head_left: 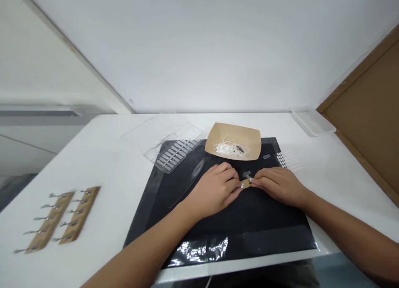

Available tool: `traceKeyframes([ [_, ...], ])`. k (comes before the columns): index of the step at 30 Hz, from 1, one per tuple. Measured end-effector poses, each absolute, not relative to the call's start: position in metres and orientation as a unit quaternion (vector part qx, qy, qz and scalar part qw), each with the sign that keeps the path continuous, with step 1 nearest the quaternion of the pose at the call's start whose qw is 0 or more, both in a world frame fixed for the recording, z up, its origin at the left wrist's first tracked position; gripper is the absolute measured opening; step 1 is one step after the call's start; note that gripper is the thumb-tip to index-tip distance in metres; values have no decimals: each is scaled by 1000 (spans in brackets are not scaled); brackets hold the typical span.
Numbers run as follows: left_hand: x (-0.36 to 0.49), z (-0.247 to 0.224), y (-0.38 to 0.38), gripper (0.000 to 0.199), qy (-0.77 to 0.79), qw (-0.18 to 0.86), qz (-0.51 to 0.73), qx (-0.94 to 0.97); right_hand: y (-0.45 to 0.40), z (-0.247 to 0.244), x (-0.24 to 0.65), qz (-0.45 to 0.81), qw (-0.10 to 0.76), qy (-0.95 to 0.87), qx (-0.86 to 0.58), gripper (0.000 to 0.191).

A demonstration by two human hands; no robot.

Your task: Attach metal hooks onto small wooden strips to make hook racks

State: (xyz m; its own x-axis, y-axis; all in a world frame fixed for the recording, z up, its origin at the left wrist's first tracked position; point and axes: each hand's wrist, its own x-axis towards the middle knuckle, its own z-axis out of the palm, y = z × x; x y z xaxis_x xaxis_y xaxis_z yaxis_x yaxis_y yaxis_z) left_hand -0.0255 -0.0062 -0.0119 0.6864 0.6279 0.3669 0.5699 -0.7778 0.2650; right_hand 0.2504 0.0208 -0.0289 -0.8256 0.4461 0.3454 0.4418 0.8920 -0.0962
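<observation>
Over the black mat (258,234), my left hand (218,186) is closed on the left end of a small wooden strip (247,183). From the other side my right hand (279,184) pinches at the strip's right end, where a small shiny metal piece shows. Most of the strip is hidden by my fingers. Just behind it, close to my right fingertips, is a clear nail tip (246,174). Another clear nail tip (267,156) lies on the mat farther back.
A brown paper tray (256,144) with white debris and thin sticks stands behind my hands. Left of it is a clear case of nail tips (174,157). White adhesive dots (288,160) and a plastic tray (314,124) are right. Two wooden strips with clips (82,213) lie far left.
</observation>
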Motion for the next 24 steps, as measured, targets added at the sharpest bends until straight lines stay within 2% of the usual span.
traceKeyframes([
  [7, -28, -13, -7, 19, 330, 57, 240, 911, 18, -26, 250, -11, 210, -947, -244, 9],
  [12, -28, -11, -7, 13, 318, 89, 285, 900, 19, -20, 251, 51, 245, -929, -272, 24],
  [18, -16, -8, -16, 1, 237, 148, 386, 879, 14, -14, 246, 81, 313, -916, -236, 20],
  [24, -9, -1, -23, 7, 222, 172, 457, 844, -2, -7, 231, 207, 365, -890, -181, 13],
])
